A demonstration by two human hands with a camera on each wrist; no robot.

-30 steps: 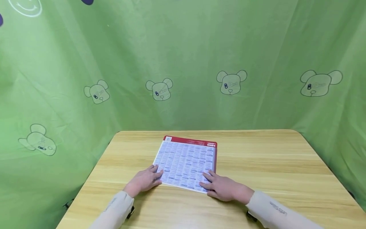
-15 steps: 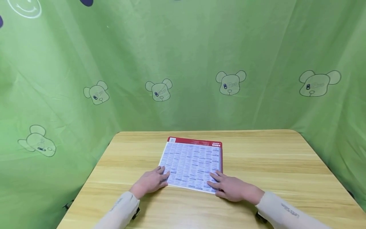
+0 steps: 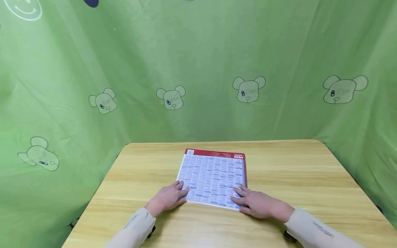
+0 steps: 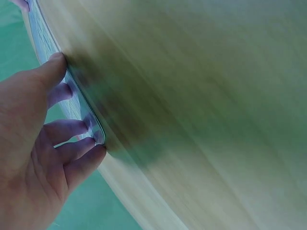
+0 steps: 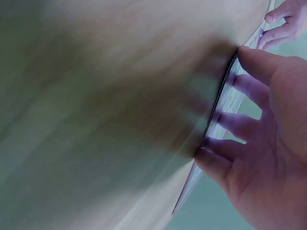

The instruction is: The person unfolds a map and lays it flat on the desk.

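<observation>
The printed sheet [image 3: 214,177] has moved a little to the right on the tabletop [image 3: 294,179] since the earlier frame, and it now lies more straight, with both hands moved along with it.

The left hand [image 3: 168,198] rests flat on the near left corner of the sheet, the fingers [image 4: 72,129] straight and spread over the edge, the thumb along the side; it grips nothing. The right hand [image 3: 257,203] lies in the same way on the near right corner, fingers [image 5: 240,127] extended onto the paper and the palm on the wood beside it (also without any curl around the sheet).

The sheet lies flat near the middle of the tabletop, somewhat closer to the far edge, its red band [image 3: 215,153] pointing to that edge. Its near edge sits between the two hands, under their fingertips. In the wrist views the sheet shows only as a thin edge against the wood, and the rest is blurred.

A green cloth [image 3: 198,69] with bear drawings hangs behind and around the tabletop.
</observation>
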